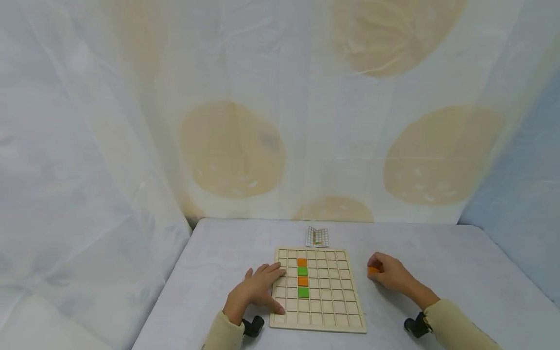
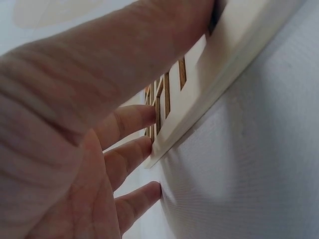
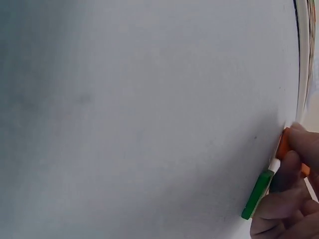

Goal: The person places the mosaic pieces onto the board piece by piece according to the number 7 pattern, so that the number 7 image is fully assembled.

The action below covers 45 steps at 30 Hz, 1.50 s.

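A pale wooden grid board (image 1: 325,307) lies on the table, with orange and green square tiles (image 1: 303,281) alternating down one column. My left hand (image 1: 255,290) rests on the board's left edge, fingers spread. In the left wrist view, the thumb and two fingertips touch the board (image 2: 224,55), while another finger reaches past its edge. Right of the board, my right hand (image 1: 391,273) pinches an orange tile (image 1: 373,270). In the right wrist view, a green tile (image 3: 257,194) shows against the fingers beside the orange tile (image 3: 284,144); whether it is held too, I cannot tell.
Behind the board stands a small folded card (image 1: 317,237) printed with a grid and coloured squares. The white-covered table (image 1: 227,253) meets a hanging curtain (image 1: 315,146) at the back, and more curtains hang at both sides.
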Each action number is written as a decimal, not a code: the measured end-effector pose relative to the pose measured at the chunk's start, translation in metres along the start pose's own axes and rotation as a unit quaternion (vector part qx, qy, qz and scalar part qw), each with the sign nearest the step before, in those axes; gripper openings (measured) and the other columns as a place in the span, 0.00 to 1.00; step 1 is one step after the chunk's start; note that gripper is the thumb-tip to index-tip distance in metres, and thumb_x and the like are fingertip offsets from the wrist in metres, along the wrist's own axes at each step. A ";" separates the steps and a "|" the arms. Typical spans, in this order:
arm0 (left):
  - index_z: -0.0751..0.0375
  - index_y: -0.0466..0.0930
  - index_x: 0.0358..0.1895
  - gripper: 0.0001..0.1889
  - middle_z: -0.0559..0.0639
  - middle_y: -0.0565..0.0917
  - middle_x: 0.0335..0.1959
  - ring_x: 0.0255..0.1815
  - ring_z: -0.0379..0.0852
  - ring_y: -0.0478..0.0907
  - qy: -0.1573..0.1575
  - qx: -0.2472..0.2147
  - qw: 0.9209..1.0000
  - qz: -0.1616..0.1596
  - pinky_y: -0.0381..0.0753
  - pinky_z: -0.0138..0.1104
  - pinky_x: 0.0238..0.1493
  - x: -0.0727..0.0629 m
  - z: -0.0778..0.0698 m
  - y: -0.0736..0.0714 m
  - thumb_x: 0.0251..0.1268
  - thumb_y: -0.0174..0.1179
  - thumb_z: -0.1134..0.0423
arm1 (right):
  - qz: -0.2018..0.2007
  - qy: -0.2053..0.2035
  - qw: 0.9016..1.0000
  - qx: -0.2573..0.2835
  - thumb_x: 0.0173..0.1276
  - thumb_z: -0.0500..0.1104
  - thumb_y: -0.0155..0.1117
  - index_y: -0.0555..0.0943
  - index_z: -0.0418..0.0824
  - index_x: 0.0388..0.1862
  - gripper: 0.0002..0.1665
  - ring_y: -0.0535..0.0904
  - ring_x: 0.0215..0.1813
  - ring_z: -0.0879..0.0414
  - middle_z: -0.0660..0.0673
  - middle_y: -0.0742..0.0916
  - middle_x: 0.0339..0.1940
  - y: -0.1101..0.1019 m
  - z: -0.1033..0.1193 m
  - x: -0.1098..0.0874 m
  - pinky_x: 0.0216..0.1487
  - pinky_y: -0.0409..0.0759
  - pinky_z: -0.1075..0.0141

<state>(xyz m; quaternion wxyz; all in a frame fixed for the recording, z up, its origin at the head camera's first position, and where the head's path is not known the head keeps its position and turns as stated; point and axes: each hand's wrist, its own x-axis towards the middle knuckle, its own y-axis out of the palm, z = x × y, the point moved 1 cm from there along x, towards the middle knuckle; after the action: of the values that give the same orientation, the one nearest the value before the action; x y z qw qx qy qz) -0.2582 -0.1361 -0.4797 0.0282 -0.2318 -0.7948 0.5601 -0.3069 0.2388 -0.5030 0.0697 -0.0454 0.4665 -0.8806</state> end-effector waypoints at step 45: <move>0.50 0.65 0.74 0.54 0.50 0.60 0.78 0.78 0.61 0.56 0.002 0.008 1.000 0.001 0.50 0.69 0.71 0.001 0.001 0.000 0.39 0.78 0.38 | -0.014 -0.021 0.998 0.053 0.62 0.35 0.70 0.81 0.38 0.41 0.09 0.78 0.35 0.57 0.46 0.85 0.37 0.003 0.030 -0.007 0.32 0.80 0.67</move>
<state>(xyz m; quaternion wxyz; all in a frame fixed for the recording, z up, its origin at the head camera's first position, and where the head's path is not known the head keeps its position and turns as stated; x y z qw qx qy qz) -0.2592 -0.1363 -0.4802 0.0306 -0.2336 -0.7900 0.5661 -0.2953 0.2134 -0.4887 0.0699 -0.0664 0.4166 -0.9040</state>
